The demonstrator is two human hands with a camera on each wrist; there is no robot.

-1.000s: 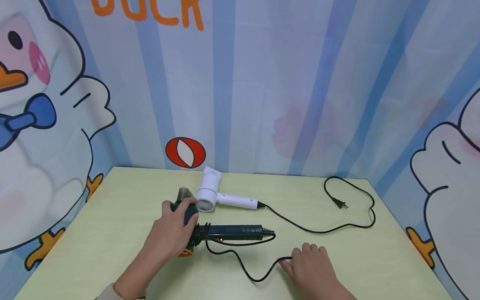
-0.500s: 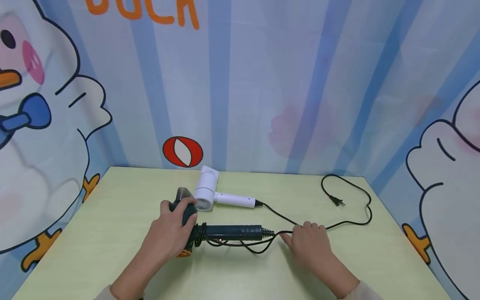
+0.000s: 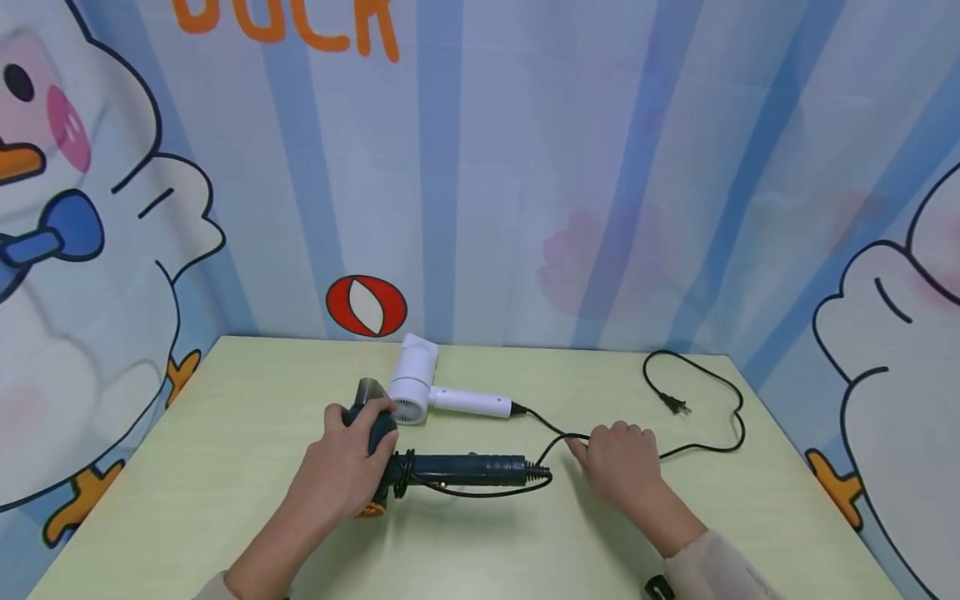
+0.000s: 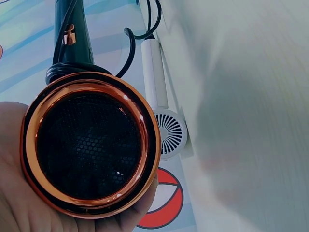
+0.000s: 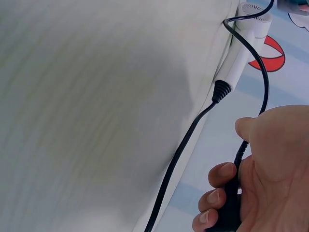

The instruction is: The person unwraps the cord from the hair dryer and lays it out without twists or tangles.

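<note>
My left hand (image 3: 341, 467) grips the head of a dark green hair dryer (image 3: 468, 470) whose handle points right. In the left wrist view its copper-coloured ring (image 4: 31, 137) surrounds a dark mesh grille (image 4: 89, 145). Turns of black cord (image 4: 72, 70) are wound where handle and head meet. My right hand (image 3: 624, 467) holds the free part of that cord, right of the handle's end. The right wrist view shows fingers (image 5: 215, 195) curled round its black plug (image 5: 229, 212), prongs hidden. A white hair dryer (image 3: 471, 402) lies just behind the dark one.
The white dryer's cord (image 3: 705, 448) runs right, passing behind my right hand, and loops back to its plug (image 3: 677, 405). A pale table (image 3: 262, 400) lies beneath everything. A blue striped curtain (image 3: 495, 208) with cartoon ducks stands along the back and sides.
My right hand has moved away across the table towards the white dryer's cord, drawing the dark dryer's cord with it. The cord's hanging curve now rises behind the handle's end. My left hand stays put.
</note>
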